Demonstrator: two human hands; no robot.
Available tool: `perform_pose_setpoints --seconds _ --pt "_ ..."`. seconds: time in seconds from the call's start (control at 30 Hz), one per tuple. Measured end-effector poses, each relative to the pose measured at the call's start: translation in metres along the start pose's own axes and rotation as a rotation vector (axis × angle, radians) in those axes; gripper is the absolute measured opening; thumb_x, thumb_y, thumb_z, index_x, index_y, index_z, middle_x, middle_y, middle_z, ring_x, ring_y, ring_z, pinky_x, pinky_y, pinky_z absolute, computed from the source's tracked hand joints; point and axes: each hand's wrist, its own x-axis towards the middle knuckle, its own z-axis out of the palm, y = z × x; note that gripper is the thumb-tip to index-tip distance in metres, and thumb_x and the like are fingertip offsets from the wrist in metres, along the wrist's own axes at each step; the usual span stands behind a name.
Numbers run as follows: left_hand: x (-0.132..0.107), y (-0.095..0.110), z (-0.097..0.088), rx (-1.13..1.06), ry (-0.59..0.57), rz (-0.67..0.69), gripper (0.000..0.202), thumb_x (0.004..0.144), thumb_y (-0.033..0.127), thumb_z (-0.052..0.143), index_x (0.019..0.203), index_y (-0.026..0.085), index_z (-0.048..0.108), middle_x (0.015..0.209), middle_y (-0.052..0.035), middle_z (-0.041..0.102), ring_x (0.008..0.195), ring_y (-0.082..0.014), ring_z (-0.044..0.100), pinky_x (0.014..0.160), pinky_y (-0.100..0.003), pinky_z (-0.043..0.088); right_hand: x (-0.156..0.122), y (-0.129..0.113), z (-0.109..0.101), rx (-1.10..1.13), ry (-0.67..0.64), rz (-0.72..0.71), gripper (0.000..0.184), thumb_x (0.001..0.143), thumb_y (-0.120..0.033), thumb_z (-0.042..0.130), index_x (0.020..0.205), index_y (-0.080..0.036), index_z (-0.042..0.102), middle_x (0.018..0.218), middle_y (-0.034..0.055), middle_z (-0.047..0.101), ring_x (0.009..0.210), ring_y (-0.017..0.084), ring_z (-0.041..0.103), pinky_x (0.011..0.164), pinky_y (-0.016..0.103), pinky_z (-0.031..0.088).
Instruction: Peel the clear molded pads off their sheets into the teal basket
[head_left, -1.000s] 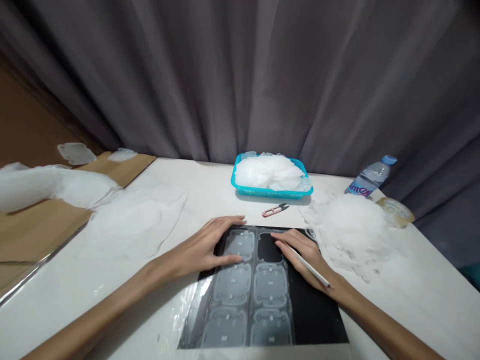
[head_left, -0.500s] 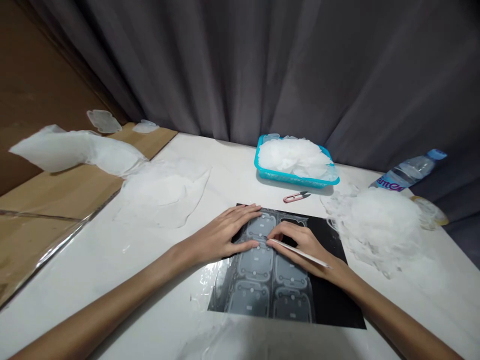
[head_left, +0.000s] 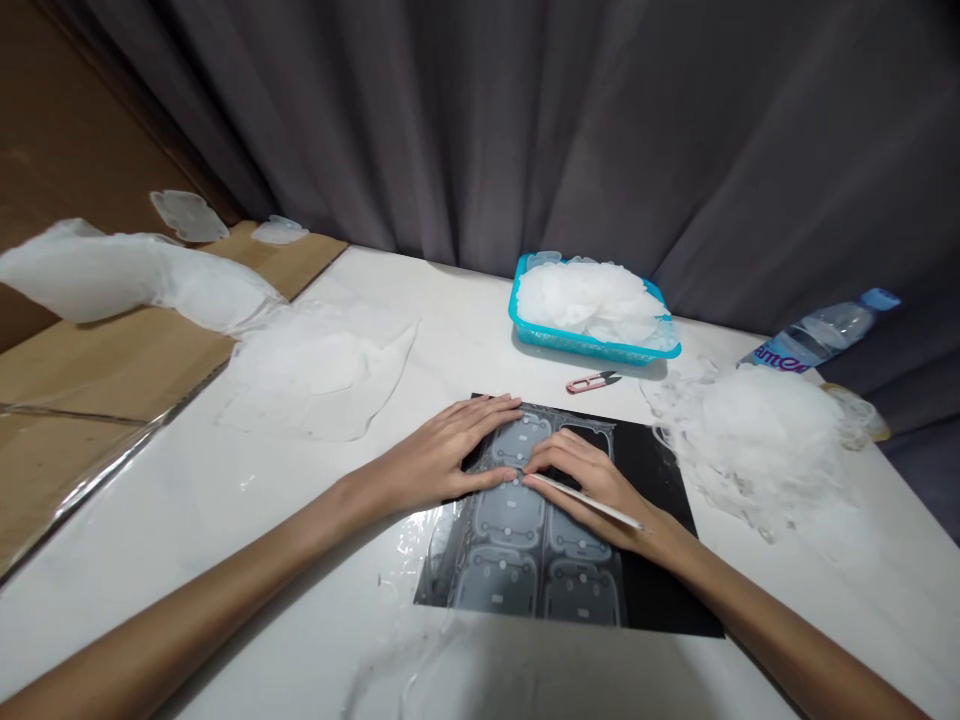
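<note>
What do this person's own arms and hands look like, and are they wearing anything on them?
Both look slender and bare. The left hand and right hand have no gloves, and no rings show. The left forearm and right forearm show no sleeve, watch or bracelet. Fingernail details are too small to tell.

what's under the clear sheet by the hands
A black mat shows through the clear sheet and beyond its right side. What lies beneath the left hand and right hand is covered.

sheet (head_left: 510,512): glossy plastic | card (head_left: 656,570): matt | curtain (head_left: 480,130): matt cloth | basket (head_left: 592,346): smooth plastic
</note>
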Motion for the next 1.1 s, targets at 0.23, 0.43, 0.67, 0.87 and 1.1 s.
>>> perform_pose_setpoints --seconds 0.23,0.43,0.67,0.87,1.1 --pt "0.001 -0.004 0.003 -0.008 0.031 0.024 0.068 0.099 0.060 0.057 0.157 0.028 0.040 0.167 -0.0061 0.037 0.153 -0.0274 0.037 0.126 -0.046 0.029 0.004 -0.008 0.003 -0.231 -0.002 -0.095 0.009 0.106 -0.019 0.051 0.107 -0.017 0.059 0.102 0.0095 0.069 0.098 0.020 0.064 0.092 0.037 0.053" --pt "-0.001 -0.005 0.005 -0.030 0.021 0.012 0.068 0.099 0.059 0.058 0.158 0.030 0.038 0.169 -0.0041 0.035 0.154 -0.0269 0.035 0.128 -0.045 0.027 -0.008 -0.009 -0.003 -0.295 0.017 -0.076 0.009 0.106 -0.017 0.051 0.108 -0.018 0.059 0.100 0.0090 0.069 0.093 0.020 0.064 0.091 0.036 0.053" --pt "-0.002 0.003 -0.001 -0.035 0.042 -0.058 0.072 0.098 0.062 0.057 0.157 0.027 0.036 0.165 -0.0110 0.038 0.150 -0.0324 0.037 0.122 -0.050 0.033 0.001 -0.006 0.001 -0.360 -0.009 -0.075 0.015 0.106 -0.025 0.052 0.115 -0.017 0.061 0.105 0.0098 0.068 0.099 0.022 0.066 0.093 0.037 0.056" --pt "-0.007 0.022 0.002 0.194 0.244 -0.274 0.062 0.088 0.078 0.057 0.098 0.017 0.056 0.099 -0.0101 0.062 0.091 -0.0297 0.056 0.085 -0.046 0.046 0.000 -0.001 0.008 -0.521 0.008 -0.153 0.025 0.106 -0.024 0.052 0.126 -0.013 0.061 0.106 0.0126 0.069 0.100 0.025 0.069 0.093 0.041 0.058" --pt "-0.011 0.048 0.010 -0.202 0.151 -0.382 0.044 0.099 0.061 0.052 0.081 0.021 0.050 0.078 -0.0007 0.060 0.076 -0.0220 0.057 0.074 -0.034 0.042 -0.007 -0.004 0.006 -0.575 0.080 -0.222 0.028 0.105 -0.020 0.052 0.131 -0.013 0.060 0.101 0.0122 0.071 0.094 0.024 0.070 0.089 0.038 0.060"
